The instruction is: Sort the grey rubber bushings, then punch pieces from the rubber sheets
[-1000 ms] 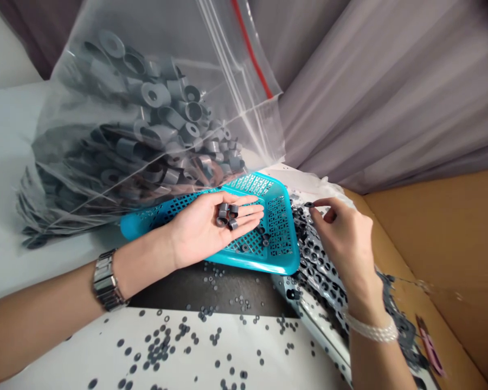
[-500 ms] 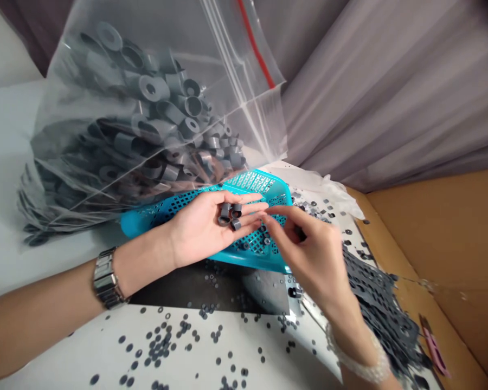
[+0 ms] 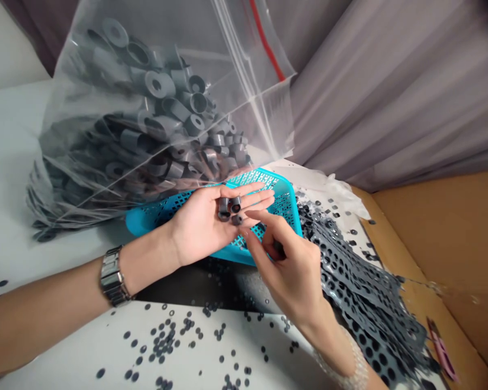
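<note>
While cradling small dark cylinders (image 3: 224, 209) above the turquoise basket (image 3: 238, 255), hold the left hand (image 3: 199, 223) level, with palm up and fingers extended, clasping nothing. Over the basket, work gently with the right hand (image 3: 287, 257), with thumb and forefinger nearly pinched beside the lowest cylinder (image 3: 236, 220); cannot tell whether gripping anything.

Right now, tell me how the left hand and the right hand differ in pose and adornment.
The left hand is open, palm up, bearing small grey parts; the right hand is curled, thumb and index finger reaching toward those parts. The left hand has a metal watch at its wrist; the right hand has a white bracelet. Both are bare and overlap the turquoise basket in this view.
</note>
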Tool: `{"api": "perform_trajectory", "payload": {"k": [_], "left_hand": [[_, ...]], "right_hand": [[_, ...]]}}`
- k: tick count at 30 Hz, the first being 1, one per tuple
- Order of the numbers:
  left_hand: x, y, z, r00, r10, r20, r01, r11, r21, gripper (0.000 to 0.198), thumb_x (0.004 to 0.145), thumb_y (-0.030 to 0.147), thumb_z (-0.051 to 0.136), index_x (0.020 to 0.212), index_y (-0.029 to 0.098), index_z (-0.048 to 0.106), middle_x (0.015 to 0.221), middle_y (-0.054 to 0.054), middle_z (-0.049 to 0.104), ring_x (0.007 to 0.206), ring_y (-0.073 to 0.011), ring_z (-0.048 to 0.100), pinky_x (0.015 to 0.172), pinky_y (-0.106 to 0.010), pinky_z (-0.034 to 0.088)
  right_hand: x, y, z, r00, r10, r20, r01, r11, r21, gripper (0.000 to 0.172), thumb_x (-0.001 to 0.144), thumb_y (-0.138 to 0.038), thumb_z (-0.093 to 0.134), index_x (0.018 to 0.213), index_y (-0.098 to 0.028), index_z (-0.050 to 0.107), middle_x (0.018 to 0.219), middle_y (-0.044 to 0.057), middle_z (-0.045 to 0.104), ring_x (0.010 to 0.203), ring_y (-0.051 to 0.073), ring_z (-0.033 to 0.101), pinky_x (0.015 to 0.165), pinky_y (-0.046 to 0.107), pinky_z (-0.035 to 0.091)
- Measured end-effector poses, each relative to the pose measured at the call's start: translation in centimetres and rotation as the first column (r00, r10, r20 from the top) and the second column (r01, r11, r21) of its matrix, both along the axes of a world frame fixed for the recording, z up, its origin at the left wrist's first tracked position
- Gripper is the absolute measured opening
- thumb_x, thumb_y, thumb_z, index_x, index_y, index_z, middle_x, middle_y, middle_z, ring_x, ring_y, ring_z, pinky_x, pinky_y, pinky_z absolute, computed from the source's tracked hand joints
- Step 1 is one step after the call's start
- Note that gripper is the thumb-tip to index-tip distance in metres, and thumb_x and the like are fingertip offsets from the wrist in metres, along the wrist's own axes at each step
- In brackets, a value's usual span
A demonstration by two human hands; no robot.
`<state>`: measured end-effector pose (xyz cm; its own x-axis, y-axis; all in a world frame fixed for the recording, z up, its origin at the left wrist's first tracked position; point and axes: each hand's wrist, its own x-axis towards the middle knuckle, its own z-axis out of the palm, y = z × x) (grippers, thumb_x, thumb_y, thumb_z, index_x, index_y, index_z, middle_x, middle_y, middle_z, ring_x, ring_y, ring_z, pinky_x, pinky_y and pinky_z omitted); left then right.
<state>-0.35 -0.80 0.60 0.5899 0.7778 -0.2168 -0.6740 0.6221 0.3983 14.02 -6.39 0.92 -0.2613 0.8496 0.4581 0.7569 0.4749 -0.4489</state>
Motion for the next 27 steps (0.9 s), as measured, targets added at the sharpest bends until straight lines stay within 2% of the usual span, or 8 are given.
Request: {"api": "perform_trajectory", "payload": {"k": [5, 10, 16, 19, 21, 24, 26, 27], "left_hand": [[0.0, -0.2, 0.3, 1.0, -0.002, 0.018, 0.002, 1.0, -0.005, 0.051, 0.083, 0.011, 0.041, 0.134, 0.007, 0.046, 0.126, -0.015, 0.061, 0.117, -0.0201, 0.057, 0.102, -0.031, 0.04], [-0.2, -0.2, 0.1, 0.999, -0.028, 0.03, 0.027, 0.999, 0.028, 0.051, 0.082, 0.011, 0.044, 0.133, 0.009, 0.047, 0.126, -0.014, 0.061, 0.119, -0.0207, 0.055, 0.106, -0.034, 0.037], [-0.2, -0.1, -0.2, 0.999, -0.049, 0.0, 0.049, 0.997, 0.052, 0.05, 0.082, 0.014, 0.045, 0.132, 0.009, 0.049, 0.127, -0.013, 0.06, 0.123, -0.0224, 0.052, 0.111, -0.038, 0.03], [0.0, -0.1, -0.2, 0.999, -0.042, 0.017, 0.041, 0.999, 0.036, 0.051, 0.083, 0.013, 0.042, 0.133, 0.006, 0.046, 0.126, -0.015, 0.061, 0.122, -0.022, 0.052, 0.109, -0.036, 0.033], [0.1, -0.1, -0.1, 0.999, -0.031, 0.019, 0.03, 1.0, 0.004, 0.052, 0.083, 0.012, 0.042, 0.134, 0.005, 0.044, 0.126, -0.016, 0.061, 0.122, -0.0211, 0.053, 0.108, -0.034, 0.034], [0.2, -0.1, 0.0, 1.0, -0.005, 0.028, 0.006, 0.999, -0.053, 0.054, 0.082, 0.01, 0.043, 0.136, 0.004, 0.042, 0.127, -0.018, 0.059, 0.12, -0.0222, 0.055, 0.106, -0.032, 0.038], [0.3, -0.1, 0.1, 1.0, 0.01, 0.027, -0.008, 0.997, -0.079, 0.055, 0.082, 0.01, 0.044, 0.137, 0.004, 0.04, 0.129, -0.02, 0.057, 0.119, -0.024, 0.056, 0.104, -0.033, 0.041], [0.4, -0.1, 0.1, 1.0, 0.016, 0.02, -0.014, 0.996, -0.088, 0.055, 0.082, 0.01, 0.045, 0.137, 0.003, 0.039, 0.129, -0.021, 0.056, 0.119, -0.0245, 0.056, 0.103, -0.034, 0.041]], "right_hand": [[-0.2, 0.2, 0.0, 0.995, -0.031, -0.096, 0.024, 0.997, -0.07, 0.016, 0.084, -0.019, 0.061, 0.1, -0.018, 0.06, 0.056, -0.009, 0.032, 0.045, 0.007, 0.032, 0.044, 0.021, 0.03], [-0.6, 0.0, -0.2, 0.987, -0.047, -0.153, 0.031, 0.994, -0.109, 0.012, 0.083, -0.022, 0.064, 0.095, -0.019, 0.062, 0.055, -0.009, 0.026, 0.045, 0.007, 0.03, 0.044, 0.021, 0.027], [-1.1, 0.1, -0.8, 0.984, -0.072, -0.164, 0.048, 0.988, -0.147, 0.015, 0.081, -0.024, 0.066, 0.094, -0.018, 0.063, 0.055, -0.01, 0.03, 0.046, 0.006, 0.03, 0.047, 0.022, 0.028], [-0.9, 0.4, -0.8, 0.957, -0.078, -0.28, 0.009, 0.971, -0.239, 0.009, 0.081, -0.023, 0.062, 0.089, -0.019, 0.061, 0.054, -0.009, 0.032, 0.048, 0.007, 0.03, 0.048, 0.023, 0.028], [-0.3, 0.8, -0.4, 0.864, -0.119, -0.49, -0.09, 0.92, -0.381, 0.008, 0.08, -0.025, 0.06, 0.086, -0.02, 0.058, 0.053, -0.009, 0.032, 0.047, 0.008, 0.028, 0.046, 0.023, 0.026], [1.0, 1.4, 0.5, 0.529, -0.274, -0.803, -0.41, 0.746, -0.525, 0.012, 0.078, -0.032, 0.049, 0.08, -0.022, 0.053, 0.053, -0.007, 0.034, 0.042, 0.008, 0.026, 0.041, 0.022, 0.021], [1.8, 1.8, 1.0, 0.347, -0.375, -0.86, -0.56, 0.653, -0.51, 0.019, 0.076, -0.036, 0.041, 0.075, -0.021, 0.052, 0.056, -0.004, 0.041, 0.041, 0.008, 0.031, 0.039, 0.023, 0.02], [2.0, 2.0, 1.1, 0.31, -0.409, -0.858, -0.591, 0.625, -0.511, 0.023, 0.077, -0.038, 0.04, 0.071, -0.02, 0.053, 0.059, -0.002, 0.044, 0.042, 0.009, 0.035, 0.038, 0.022, 0.02]]}}
